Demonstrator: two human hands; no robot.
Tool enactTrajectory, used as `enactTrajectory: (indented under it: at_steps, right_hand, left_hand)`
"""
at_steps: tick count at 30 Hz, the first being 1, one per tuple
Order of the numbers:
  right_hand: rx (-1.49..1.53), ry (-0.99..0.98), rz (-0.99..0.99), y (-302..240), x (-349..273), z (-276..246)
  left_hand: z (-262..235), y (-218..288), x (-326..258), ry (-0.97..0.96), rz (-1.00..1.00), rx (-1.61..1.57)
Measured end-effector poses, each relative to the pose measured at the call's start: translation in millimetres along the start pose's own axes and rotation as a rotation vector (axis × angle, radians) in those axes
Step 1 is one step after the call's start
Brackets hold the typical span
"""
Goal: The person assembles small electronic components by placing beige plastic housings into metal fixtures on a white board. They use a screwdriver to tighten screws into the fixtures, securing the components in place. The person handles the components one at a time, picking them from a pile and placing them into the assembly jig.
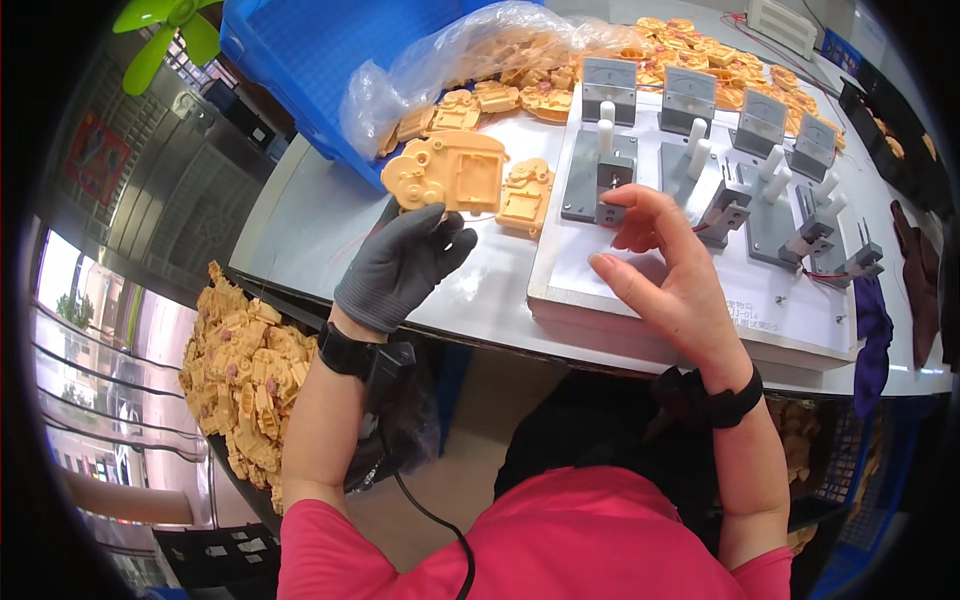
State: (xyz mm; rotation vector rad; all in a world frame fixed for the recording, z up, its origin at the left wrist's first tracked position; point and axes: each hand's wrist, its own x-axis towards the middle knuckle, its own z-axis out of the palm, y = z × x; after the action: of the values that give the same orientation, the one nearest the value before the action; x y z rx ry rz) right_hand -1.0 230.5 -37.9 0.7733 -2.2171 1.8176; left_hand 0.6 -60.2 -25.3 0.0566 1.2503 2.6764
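Observation:
My left hand (405, 262), in a grey glove, grips the lower edge of an orange plastic housing (472, 180) with a rectangular recess and round bosses. It is held above the table, left of a smaller orange plastic part (524, 197). My right hand (662, 250) is bare, with thumb and forefinger apart and nothing visible between them. Its fingertips are at the small black block (614, 178) of the leftmost grey jig (580, 185); I cannot tell whether they touch. White posts (605, 137) stand on that jig. Some right-hand fingers are partly hidden behind the palm.
A white board (580, 285) bears several jigs, with dial meters (608, 92) behind them. Orange parts (520, 60) and clear plastic film (430, 85) lie at the back, beside a blue crate (290, 60). More parts (245, 370) are heaped at lower left. A purple cloth (873, 335) hangs at right.

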Motion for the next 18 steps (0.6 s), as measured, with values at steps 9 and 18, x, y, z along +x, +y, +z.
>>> enactTrajectory:
  at_steps: [9,18]
  right_hand:
    - [-0.004,0.016,-0.042,-1,-3,2]
    - [-0.008,0.018,-0.068,0,-3,0]
  left_hand:
    - [1,1,22,-0.141,-0.023,-0.046]
    - [25,1,28,-0.033,0.067,0.267]
